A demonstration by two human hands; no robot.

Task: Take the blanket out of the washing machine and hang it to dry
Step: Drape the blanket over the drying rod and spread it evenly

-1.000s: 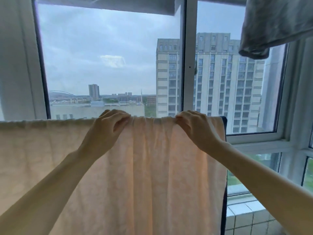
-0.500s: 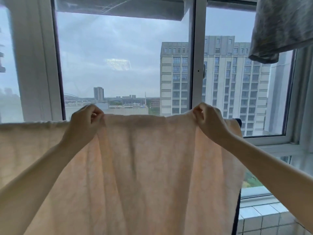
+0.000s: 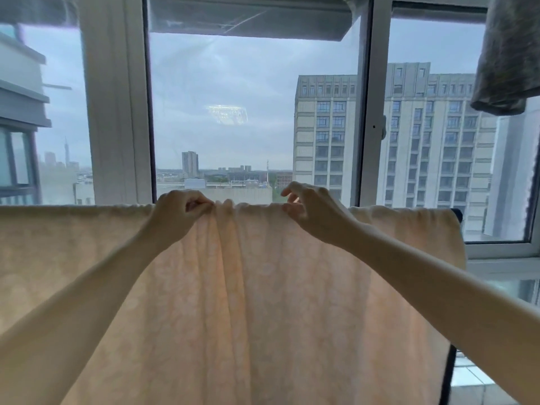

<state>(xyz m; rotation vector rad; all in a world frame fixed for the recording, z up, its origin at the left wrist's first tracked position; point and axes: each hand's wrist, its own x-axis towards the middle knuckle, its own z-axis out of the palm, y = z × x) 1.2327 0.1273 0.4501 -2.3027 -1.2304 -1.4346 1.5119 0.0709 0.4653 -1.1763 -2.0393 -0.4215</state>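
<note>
The blanket point(image 3: 263, 302) hangs in front of me, draped over a line I cannot see, just inside the window point(image 3: 366, 112). It is a pale peach cloth with a faint mottled pattern, and daylight glows through it. Its top edge runs level from the left border of my view almost to the right, and a dark strip shows behind its right side. Between my hands the cloth is gathered into soft upright folds that run down from the top edge.

My left hand point(image 3: 178, 214) pinches that edge, its fingers point(image 3: 198, 201) curled tight on a small bunch of cloth. My right hand point(image 3: 314, 214) is at the edge too, but its fingers are loose and lifted clear, and they hold nothing.

Half a second ago my hands were far apart, each gripping the edge, with the cloth flat between them. Now they are close together, the cloth between them has bunched up, and my right hand has let go.

A grey cloth point(image 3: 505, 59) hangs at the upper right.
</note>
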